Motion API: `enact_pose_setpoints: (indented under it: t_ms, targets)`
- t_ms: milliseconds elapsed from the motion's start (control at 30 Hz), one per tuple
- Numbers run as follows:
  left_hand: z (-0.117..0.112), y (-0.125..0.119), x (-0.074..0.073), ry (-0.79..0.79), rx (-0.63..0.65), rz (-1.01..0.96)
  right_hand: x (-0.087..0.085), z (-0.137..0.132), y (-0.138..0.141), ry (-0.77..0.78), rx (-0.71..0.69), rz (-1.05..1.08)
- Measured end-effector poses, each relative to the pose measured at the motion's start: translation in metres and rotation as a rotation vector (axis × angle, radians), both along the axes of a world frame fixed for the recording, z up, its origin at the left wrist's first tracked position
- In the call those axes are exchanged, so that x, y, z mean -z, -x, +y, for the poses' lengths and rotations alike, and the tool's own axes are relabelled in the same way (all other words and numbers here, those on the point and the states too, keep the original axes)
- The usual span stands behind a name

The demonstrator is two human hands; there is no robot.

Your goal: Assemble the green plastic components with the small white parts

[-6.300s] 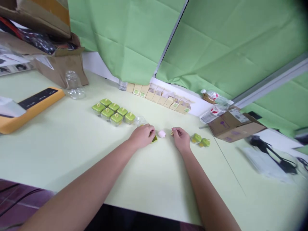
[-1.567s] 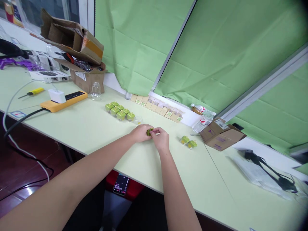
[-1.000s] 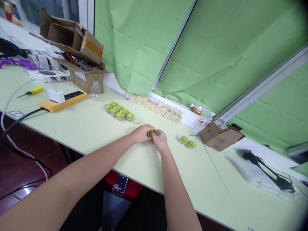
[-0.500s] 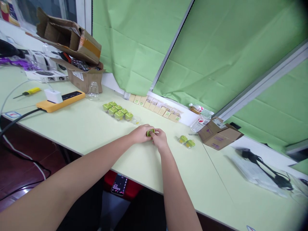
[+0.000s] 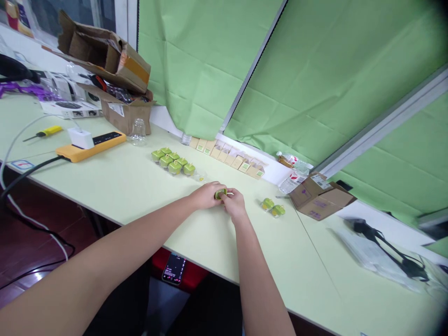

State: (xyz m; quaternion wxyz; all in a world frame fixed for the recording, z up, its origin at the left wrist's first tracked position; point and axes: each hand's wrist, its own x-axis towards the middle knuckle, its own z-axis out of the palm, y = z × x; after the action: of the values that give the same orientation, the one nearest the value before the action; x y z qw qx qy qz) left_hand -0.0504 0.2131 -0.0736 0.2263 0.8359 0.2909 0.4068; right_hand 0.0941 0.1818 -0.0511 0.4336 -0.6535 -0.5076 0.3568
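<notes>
Over the middle of the table, my left hand (image 5: pixel 206 195) is closed around a small green lid (image 5: pixel 220 192), its hollow side seemingly facing me. The fingers of my right hand (image 5: pixel 235 205) pinch the same lid from the right, with the thumb at its inside. Just beyond my hands lies a clear plastic cup (image 5: pixel 200 176) with a bit of yellow in it. It sits at the end of a cluster of small clear containers with green looped lids (image 5: pixel 175 167). Two more green-lidded containers (image 5: pixel 273 207) stand to the right.
A row of small cardboard boxes (image 5: pixel 227 156) lines the wall. At left are a yellow power strip (image 5: pixel 105 141), a screwdriver (image 5: pixel 49 131), a clear jar (image 5: pixel 138 130) and open cartons (image 5: pixel 126 112). Bottles (image 5: pixel 292 179) and a carton (image 5: pixel 317 198) stand right. A phone (image 5: pixel 174 269) lies below the table edge.
The view has shifted slightly, so everything sits a little further right. Both hands keep hold of the green lid in nearly the same pose.
</notes>
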Motion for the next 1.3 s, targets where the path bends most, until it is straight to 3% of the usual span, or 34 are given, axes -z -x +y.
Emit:
enact_pose_setpoints:
  t_ms: [133, 400, 600, 867, 967, 1067, 1167, 1300]
  targets:
    - [-0.002, 0.000, -0.001, 0.004, 0.004, 0.018, -0.006, -0.005, 0.001, 0.057, -0.025, 0.053]
    - [-0.004, 0.000, -0.003, 0.007, 0.008, 0.028, 0.001, 0.001, -0.001, 0.008, 0.023, -0.074]
    - [-0.002, -0.001, 0.000, -0.014, 0.005, 0.011, -0.004, -0.003, -0.001, 0.024, -0.012, -0.011]
    - [-0.004, -0.001, -0.003, -0.026, -0.006, 0.047, 0.007, 0.003, -0.008, -0.084, -0.011, -0.207]
    - [-0.004, -0.001, -0.004, -0.027, -0.062, 0.009, 0.002, 0.003, -0.010, -0.169, -0.025, -0.249]
    - [-0.002, -0.001, -0.003, -0.001, -0.198, -0.039, -0.002, 0.001, -0.014, -0.222, 0.016, -0.337]
    - [0.002, 0.001, 0.000, 0.031, -0.305, -0.031, 0.004, 0.000, -0.018, -0.199, -0.016, -0.549]
    - [0.006, 0.004, 0.005, 0.068, -0.341, 0.044, 0.016, 0.002, -0.018, -0.192, -0.138, -0.707]
